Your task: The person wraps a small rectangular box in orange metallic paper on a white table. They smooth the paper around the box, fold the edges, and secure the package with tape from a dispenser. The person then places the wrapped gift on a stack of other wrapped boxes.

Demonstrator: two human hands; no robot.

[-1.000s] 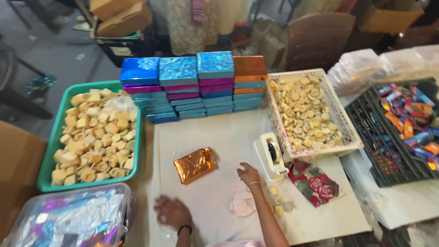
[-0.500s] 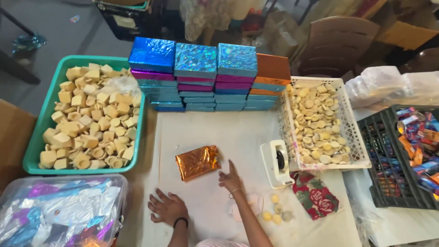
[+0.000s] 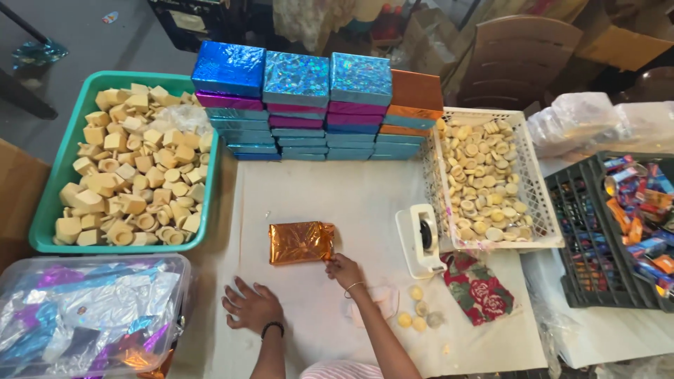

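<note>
Orange foil-wrapped packet (image 3: pixel 301 242) mid-counter (image 3: pixel 351 193), stacked foil-covered boxes (image 3: pixel 316 109) behind it, green tub of beige blocks (image 3: pixel 126 165) left, white mesh basket of round discs (image 3: pixel 488 179) right, white tape dispenser (image 3: pixel 421 240) beside that basket.

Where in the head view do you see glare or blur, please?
Head view: glare glints off the blue foil boxes and the orange foil packet; hands sharp, the right hand at that packet; edges bend slightly.
</note>
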